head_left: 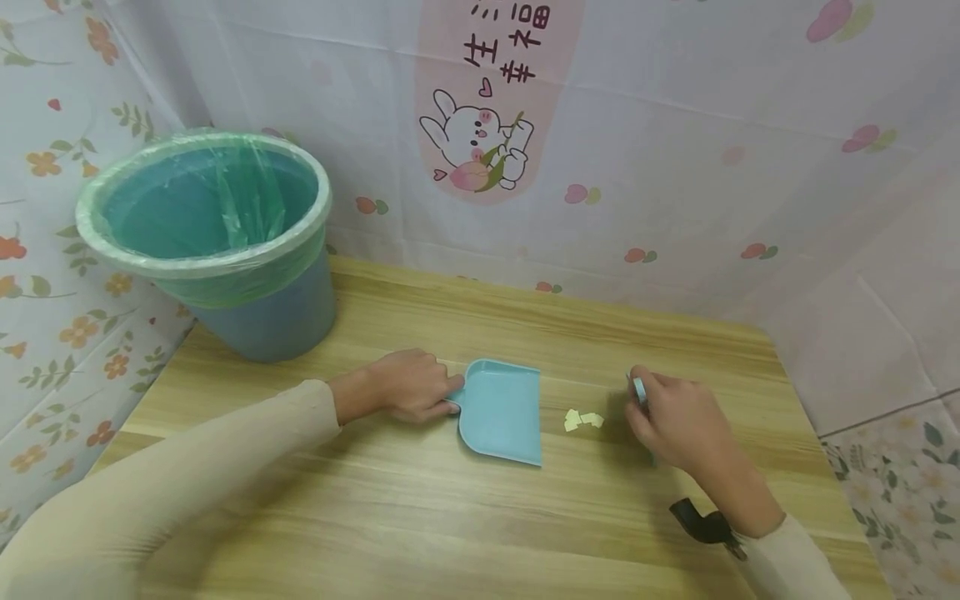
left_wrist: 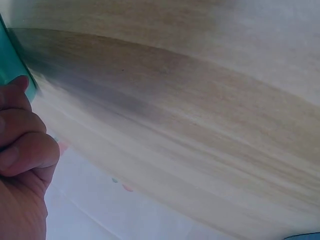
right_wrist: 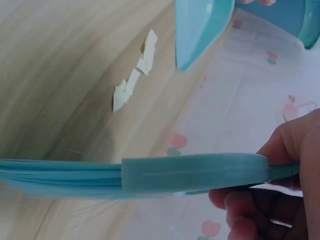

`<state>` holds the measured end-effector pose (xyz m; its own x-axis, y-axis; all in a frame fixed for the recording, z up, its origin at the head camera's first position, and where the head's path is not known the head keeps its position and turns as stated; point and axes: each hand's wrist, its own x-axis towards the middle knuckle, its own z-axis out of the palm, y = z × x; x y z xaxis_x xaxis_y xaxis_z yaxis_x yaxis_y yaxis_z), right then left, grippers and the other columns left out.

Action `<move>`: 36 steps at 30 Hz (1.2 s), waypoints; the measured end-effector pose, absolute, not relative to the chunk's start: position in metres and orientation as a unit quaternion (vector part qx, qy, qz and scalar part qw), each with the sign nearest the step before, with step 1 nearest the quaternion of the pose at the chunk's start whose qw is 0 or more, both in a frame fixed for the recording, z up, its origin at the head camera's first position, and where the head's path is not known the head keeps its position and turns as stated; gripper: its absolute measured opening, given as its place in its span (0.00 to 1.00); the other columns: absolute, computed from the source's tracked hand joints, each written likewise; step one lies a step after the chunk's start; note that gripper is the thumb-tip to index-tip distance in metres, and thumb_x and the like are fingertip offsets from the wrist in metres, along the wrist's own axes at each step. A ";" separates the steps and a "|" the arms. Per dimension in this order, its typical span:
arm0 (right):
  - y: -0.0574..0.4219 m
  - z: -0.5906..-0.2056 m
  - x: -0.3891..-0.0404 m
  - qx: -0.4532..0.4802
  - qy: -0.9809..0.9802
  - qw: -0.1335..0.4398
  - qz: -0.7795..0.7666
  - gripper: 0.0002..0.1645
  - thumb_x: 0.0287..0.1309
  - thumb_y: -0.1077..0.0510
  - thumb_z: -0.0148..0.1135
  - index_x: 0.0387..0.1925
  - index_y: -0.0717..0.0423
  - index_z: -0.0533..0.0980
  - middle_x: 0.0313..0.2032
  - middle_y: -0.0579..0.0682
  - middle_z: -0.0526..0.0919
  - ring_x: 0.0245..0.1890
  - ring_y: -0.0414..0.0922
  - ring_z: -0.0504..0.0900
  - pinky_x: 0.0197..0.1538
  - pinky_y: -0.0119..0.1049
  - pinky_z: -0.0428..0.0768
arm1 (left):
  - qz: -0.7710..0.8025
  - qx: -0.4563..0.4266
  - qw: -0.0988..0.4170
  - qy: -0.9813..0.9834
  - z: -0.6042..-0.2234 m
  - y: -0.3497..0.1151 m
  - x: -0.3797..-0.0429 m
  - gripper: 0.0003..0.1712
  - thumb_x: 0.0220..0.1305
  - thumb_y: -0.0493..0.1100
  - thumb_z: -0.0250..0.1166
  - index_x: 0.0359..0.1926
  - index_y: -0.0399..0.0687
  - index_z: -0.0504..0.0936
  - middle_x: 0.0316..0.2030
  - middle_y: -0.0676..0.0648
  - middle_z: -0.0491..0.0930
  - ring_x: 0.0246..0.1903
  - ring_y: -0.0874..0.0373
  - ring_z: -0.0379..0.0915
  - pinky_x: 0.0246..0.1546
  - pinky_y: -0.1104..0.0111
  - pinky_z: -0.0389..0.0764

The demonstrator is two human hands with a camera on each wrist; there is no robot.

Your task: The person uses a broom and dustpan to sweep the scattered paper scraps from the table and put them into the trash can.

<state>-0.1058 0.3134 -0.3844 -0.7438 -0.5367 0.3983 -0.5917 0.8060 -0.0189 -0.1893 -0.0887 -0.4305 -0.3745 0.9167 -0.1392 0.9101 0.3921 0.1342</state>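
A light blue dustpan (head_left: 501, 412) lies on the wooden table, its straight open edge facing right. My left hand (head_left: 412, 386) grips its short handle from the left. Just right of that edge lie torn pale yellow paper scraps (head_left: 582, 419), also seen as scraps (right_wrist: 134, 77) in the right wrist view. Beyond them my right hand (head_left: 678, 417) holds a small blue hand brush (right_wrist: 195, 173) by its handle. In the right wrist view the bristles (right_wrist: 60, 175) point left, apart from the scraps. The head view hides most of the brush behind the hand.
A blue bin (head_left: 277, 321) lined with a green plastic bag (head_left: 251, 192) stands at the table's back left. Printed cloth (head_left: 675, 125) hangs behind the wooden table (head_left: 420, 533). A black strap (head_left: 701, 523) sits at the right wrist.
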 end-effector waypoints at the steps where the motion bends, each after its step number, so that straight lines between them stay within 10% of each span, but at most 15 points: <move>1: 0.312 -0.385 -0.106 0.295 -0.936 0.182 0.067 0.11 0.58 0.62 0.63 0.31 0.49 0.67 0.18 0.35 0.59 0.18 0.32 0.53 0.21 0.32 0.56 | 0.018 0.554 0.095 0.827 -0.430 -0.089 -0.190 0.17 0.84 0.52 0.58 0.45 0.41 0.79 0.21 0.54 0.68 0.21 0.62 0.66 0.26 0.63 0.77; 36: 0.206 -0.398 -0.131 0.272 -0.926 0.144 0.219 0.06 0.63 0.64 0.56 0.30 0.54 0.72 0.15 0.38 0.63 0.15 0.35 0.60 0.20 0.35 0.62 | -0.017 0.555 0.104 0.825 -0.424 -0.082 -0.194 0.20 0.85 0.53 0.58 0.45 0.40 0.81 0.25 0.51 0.75 0.24 0.59 0.75 0.31 0.59 0.84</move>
<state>-0.1313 0.2055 -0.3978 -0.8106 -0.4404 0.3859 -0.5667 0.7561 -0.3275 -0.1942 -0.0823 -0.4237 -0.3623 0.9123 -0.1910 0.9196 0.3833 0.0866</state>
